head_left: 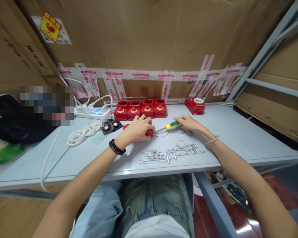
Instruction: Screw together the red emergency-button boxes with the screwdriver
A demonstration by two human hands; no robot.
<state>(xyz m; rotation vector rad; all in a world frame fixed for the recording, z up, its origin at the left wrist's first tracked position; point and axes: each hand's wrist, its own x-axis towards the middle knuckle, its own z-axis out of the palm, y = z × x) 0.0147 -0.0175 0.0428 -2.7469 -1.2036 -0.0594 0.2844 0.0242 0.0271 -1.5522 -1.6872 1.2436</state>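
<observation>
1. Faded blue denim jeans (151, 201) on the person's lap fill the near edge of the view, under the front rim of the pale grey bench (238, 138).
2. Both bare forearms reach over that rim; a black beaded bracelet (116, 147) sits on the left wrist and a thin pale bead bracelet (212, 140) on the right.
3. Left hand (137, 129): its grip is closed over a small red plastic switch part (149, 133) and presses it to the bench, so only a red edge shows at the fingertips.
4. Right hand (188, 123): its grip is wrapped around the handle of a yellow-and-green screwdriver (172, 125), whose metal shaft points toward the left grip, the tip at the red part.
5. Just nearer than both grips lies a scatter of small silver screws (154, 153) and white plastic ties (183, 149).
6. Beyond the left grip stands a row of four red push-button boxes (140, 108); a fifth red box with a white ring (195, 105) stands beyond the right grip.
7. Beside the left grip, on its outer side, lie two black squares with red buttons (111, 126), a coiled white cable (81, 134) and a white power strip (93, 112).
</observation>
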